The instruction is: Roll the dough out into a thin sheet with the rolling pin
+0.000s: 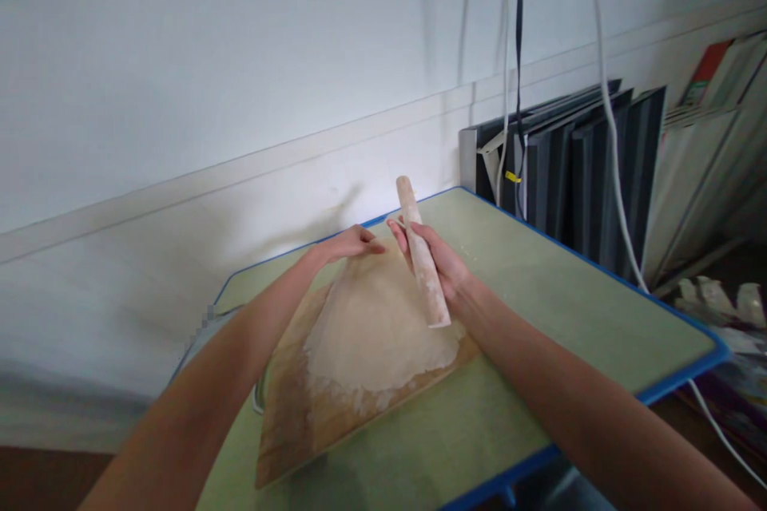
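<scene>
A wide, thin sheet of dough (383, 319) lies on a wooden board (288, 407), its near edge ragged. My left hand (356, 242) is at the far left edge of the sheet, fingers closed on the dough, which looks slightly raised there. My right hand (440, 255) grips a floury wooden rolling pin (423, 255) around its middle. The pin is tilted above the right side of the dough. Fingertips of the right hand show beyond the pin, near the far edge of the sheet; whether they also touch dough I cannot tell.
The board rests on a pale green table (599, 319) with a blue rim, set against a white wall (240, 80). Dark grey panels (575, 168) lean behind the table at the right. A white cable (611, 120) hangs past the table's right edge.
</scene>
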Demonstrator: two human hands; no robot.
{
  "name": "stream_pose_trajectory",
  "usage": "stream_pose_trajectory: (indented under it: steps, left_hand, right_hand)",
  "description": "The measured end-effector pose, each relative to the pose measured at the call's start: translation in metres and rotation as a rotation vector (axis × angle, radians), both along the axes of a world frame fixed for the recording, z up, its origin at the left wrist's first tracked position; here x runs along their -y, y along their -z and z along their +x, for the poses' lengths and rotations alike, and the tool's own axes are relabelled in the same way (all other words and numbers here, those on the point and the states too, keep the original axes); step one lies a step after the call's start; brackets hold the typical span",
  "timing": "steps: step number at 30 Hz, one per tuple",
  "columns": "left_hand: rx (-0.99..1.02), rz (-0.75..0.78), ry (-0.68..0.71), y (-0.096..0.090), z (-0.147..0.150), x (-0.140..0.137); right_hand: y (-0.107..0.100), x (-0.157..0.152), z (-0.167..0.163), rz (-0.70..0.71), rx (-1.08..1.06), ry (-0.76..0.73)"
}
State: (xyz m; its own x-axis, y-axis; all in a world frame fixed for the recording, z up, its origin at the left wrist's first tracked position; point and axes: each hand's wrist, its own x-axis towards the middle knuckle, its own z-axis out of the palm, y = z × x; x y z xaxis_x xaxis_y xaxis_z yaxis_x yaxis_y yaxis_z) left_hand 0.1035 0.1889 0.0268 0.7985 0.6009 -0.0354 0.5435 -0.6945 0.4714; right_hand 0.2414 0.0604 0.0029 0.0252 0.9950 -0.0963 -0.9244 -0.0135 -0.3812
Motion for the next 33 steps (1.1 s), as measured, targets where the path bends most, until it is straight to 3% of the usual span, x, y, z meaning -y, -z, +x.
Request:
stream_pose_trajectory:
  steps: [7,11,16,20,23,27,30,33]
  left_hand:
    - [0.028,0.037,-0.024,-0.034,-0.006,0.004]
    - [0.046,0.120,-0.066,-0.062,-0.018,0.017]
    - [0.065,0.290,-0.098,-0.086,-0.032,0.039]
    - [0.070,0.410,-0.097,-0.096,-0.041,0.054]
    - [0.081,0.441,-0.101,-0.098,-0.045,0.060]
    - [0.110,0.460,-0.109,-0.102,-0.050,0.067]
    - [0.147,0.494,-0.144,-0.112,-0.058,0.074]
    - [0.222,0.534,-0.208,-0.126,-0.069,0.082]
  right_hand:
    - [-0.009,0.006,0.024,0.085,-0.004,-0.032]
    - [-0.011,0.009,0.046,0.157,0.202,-0.141]
    - [-0.007,0.007,0.053,0.027,0.609,-0.207]
    - [0.002,0.004,0.043,-0.002,0.792,-0.194]
    - [0.007,0.005,0.032,-0.025,0.976,-0.127]
    - [0.003,0.009,0.022,-0.089,1.153,0.067]
    - [-0.015,0.014,0.019,-0.081,1.206,0.199]
    - [-0.046,0.019,0.020,-0.001,1.247,0.341]
